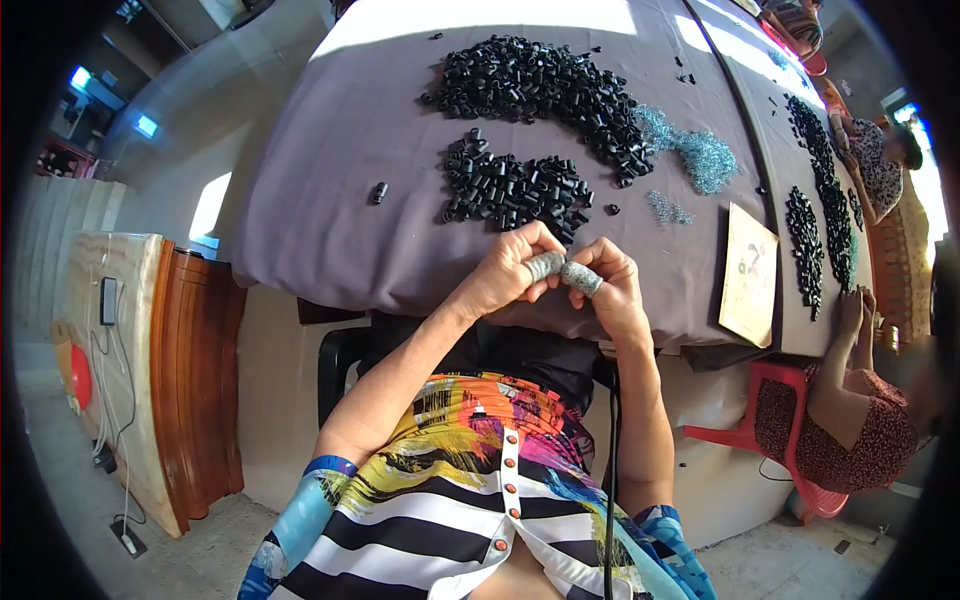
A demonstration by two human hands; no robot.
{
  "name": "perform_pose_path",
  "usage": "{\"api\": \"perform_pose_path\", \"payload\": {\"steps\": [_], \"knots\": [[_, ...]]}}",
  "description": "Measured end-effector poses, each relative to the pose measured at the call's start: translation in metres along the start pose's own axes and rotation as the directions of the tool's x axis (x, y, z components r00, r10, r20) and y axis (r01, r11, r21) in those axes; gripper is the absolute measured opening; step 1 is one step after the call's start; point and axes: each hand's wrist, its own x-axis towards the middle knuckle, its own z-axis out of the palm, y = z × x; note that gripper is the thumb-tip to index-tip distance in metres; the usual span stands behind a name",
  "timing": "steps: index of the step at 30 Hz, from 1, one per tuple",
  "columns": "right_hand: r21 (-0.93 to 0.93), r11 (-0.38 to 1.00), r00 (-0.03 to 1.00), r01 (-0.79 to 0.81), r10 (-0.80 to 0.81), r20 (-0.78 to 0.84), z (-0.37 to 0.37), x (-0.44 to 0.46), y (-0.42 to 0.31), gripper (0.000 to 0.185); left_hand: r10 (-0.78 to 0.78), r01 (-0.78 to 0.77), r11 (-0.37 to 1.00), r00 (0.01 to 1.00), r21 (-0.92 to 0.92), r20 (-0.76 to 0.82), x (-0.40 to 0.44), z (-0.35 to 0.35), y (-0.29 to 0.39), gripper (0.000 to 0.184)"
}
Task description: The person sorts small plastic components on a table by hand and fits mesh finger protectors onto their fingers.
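My left hand [505, 272] and my right hand [615, 290] meet over the near edge of the cloth-covered table [350, 200]. Both are pinched closed, their fingertips almost touching, and whatever is between them is too small or hidden to name. Greyish wraps cover a finger or thumb on each hand. Just beyond my fingers lies a pile of short black tube-like pieces [510, 188], with a bigger pile of the same pieces [520, 80] behind it. To the right of these sits a heap of tiny shiny bluish metal parts [706, 160], perhaps springs. A single black piece [379, 192] lies at the left.
A card-like booklet [750, 277] lies near the right table edge. Further right are more black pieces [803, 240], a co-worker [870, 430] on a red plastic chair [780, 400], and other people. A wooden cabinet [190, 380] with cables on top stands at left.
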Motion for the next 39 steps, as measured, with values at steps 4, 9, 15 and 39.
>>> {"api": "perform_pose_path", "payload": {"steps": [4, 9, 15, 39], "knots": [[-0.025, 0.999, 1.000, 0.023, -0.023, 0.002, 0.001, 0.000, 0.000, 0.009, -0.031, 0.031, 0.999, 1.000, 0.012, 0.003, -0.001, -0.002, 0.003, 0.004], [0.125, 0.990, 0.998, 0.060, -0.063, 0.020, 0.003, 0.004, 0.007, 0.008, -0.041, 0.043, 0.990, 0.999, -0.132, 0.019, 0.000, -0.005, 0.003, 0.005], [0.044, 0.995, 0.995, 0.093, -0.092, -0.030, 0.006, 0.001, 0.008, 0.008, -0.055, 0.057, 0.989, 0.998, -0.137, 0.016, -0.001, -0.007, 0.003, 0.006], [0.020, 0.999, 0.991, 0.032, -0.034, 0.129, -0.007, 0.004, 0.005, 0.010, -0.125, 0.127, 0.992, 0.986, -0.011, 0.113, 0.000, -0.007, 0.013, 0.008]]}}
